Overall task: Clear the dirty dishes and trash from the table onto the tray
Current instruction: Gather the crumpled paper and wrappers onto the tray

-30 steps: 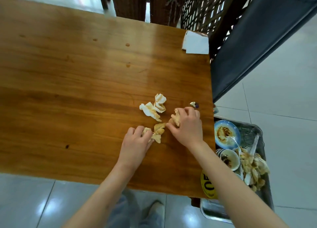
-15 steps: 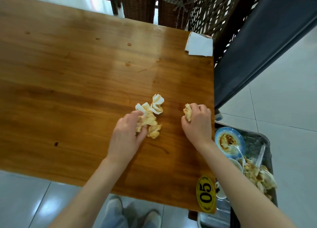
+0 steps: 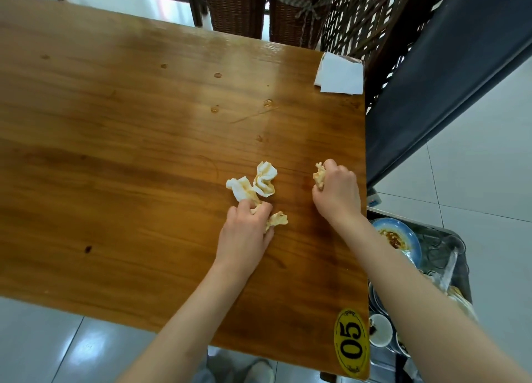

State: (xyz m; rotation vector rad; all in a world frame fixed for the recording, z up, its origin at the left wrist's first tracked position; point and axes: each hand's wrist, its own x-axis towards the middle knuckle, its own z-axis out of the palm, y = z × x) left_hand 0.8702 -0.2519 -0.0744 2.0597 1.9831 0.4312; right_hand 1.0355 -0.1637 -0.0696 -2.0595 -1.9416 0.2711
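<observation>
Several crumpled, sauce-stained tissues [image 3: 263, 181] lie on the wooden table [image 3: 129, 140] near its right side. My left hand [image 3: 244, 232] grips a wad of these tissues, with one stained piece [image 3: 277, 219] sticking out beside the fingers. My right hand [image 3: 336, 191] is curled round another stained tissue wad [image 3: 319, 175] close to the table's right edge. The metal tray [image 3: 449, 247] sits lower, off the table's right edge, holding a dirty blue plate [image 3: 398, 238], small bowls [image 3: 380, 330] and used tissues. My right forearm hides part of the tray.
A clean folded white napkin [image 3: 339, 75] lies at the table's far right corner. A yellow "05" sticker [image 3: 351, 342] marks the near right corner. Small drops of liquid [image 3: 218, 75] dot the tabletop. Wicker baskets [image 3: 237, 5] and a lattice screen stand behind the table.
My left hand has closed on the stained tissues by the white pair. My right hand has carried its wad rightward toward the table edge. The camera has tilted.
</observation>
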